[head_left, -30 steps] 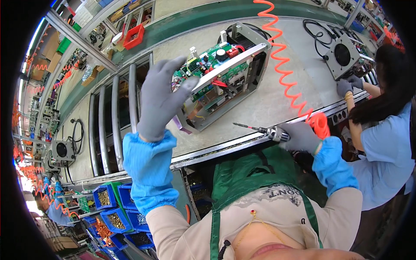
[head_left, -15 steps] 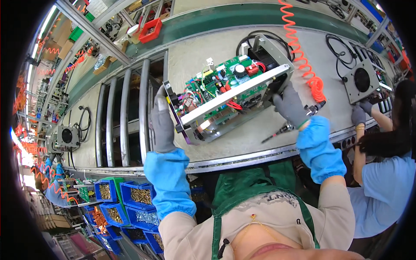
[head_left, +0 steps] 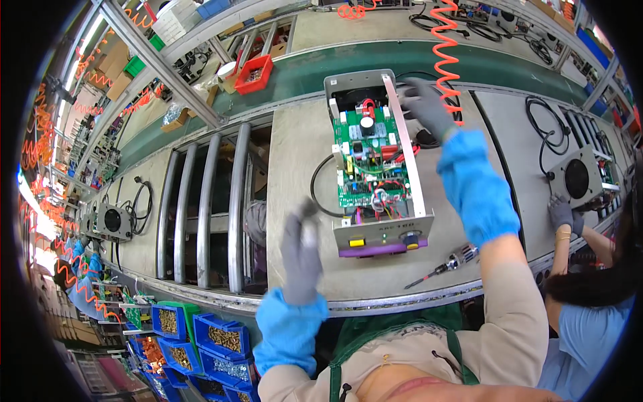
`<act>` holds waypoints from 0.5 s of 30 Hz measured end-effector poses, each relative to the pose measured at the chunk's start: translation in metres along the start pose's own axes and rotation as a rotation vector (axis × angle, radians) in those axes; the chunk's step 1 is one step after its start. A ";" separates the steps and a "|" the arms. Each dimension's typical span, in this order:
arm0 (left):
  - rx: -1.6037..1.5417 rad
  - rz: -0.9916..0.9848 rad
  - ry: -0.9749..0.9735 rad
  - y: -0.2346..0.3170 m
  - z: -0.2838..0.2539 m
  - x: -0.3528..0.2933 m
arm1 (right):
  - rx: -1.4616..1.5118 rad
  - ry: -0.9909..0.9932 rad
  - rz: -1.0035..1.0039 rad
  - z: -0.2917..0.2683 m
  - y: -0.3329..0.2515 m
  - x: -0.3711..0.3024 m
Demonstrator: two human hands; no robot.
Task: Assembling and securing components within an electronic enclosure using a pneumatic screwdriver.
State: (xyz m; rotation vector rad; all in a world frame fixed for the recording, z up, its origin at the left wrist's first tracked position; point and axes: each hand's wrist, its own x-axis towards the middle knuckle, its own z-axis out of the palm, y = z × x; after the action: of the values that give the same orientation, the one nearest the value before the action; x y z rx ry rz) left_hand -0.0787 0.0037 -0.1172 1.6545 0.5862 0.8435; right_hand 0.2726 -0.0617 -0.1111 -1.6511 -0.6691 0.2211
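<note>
An open electronics chassis (head_left: 346, 234) stands on the bench, its front panel with a yellow switch, dark knob and purple lower edge toward me. Inside is a green circuit board (head_left: 358, 171) with wires, and a pale rail (head_left: 410, 161) runs along its right side. My right hand (head_left: 429, 110), grey-gloved, is beside the chassis's far right corner, fingers apart and empty; contact there is unclear. Near the front left corner, my left hand (head_left: 301, 254) is apart from the chassis and smeared by motion. A screwdriver-like power tool (head_left: 450, 263) lies at the bench's near edge.
Metal rollers (head_left: 238, 208) lie left of the bench surface. A red coiled hose (head_left: 445, 60) hangs behind my right hand. Blue bins (head_left: 221, 338) of small fasteners stand lower left. At right, a co-worker's hands (head_left: 566, 213) touch another chassis (head_left: 576, 177). A red tray (head_left: 253, 74) sits at the back.
The chassis has turned from a slant, its front panel swinging from left to toward me. Both hands have come off it: the left drew nearer and right, the right went farther back.
</note>
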 end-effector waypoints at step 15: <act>0.005 -0.173 -0.258 -0.127 0.021 0.214 | -0.447 -0.264 -0.261 0.018 -0.031 -0.313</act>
State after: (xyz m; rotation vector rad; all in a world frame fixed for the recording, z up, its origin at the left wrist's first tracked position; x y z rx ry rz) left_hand 0.0771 0.1824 -0.1951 1.6582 0.5413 0.4939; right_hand -0.0002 -0.2133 -0.1555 -1.9523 -1.1919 0.1046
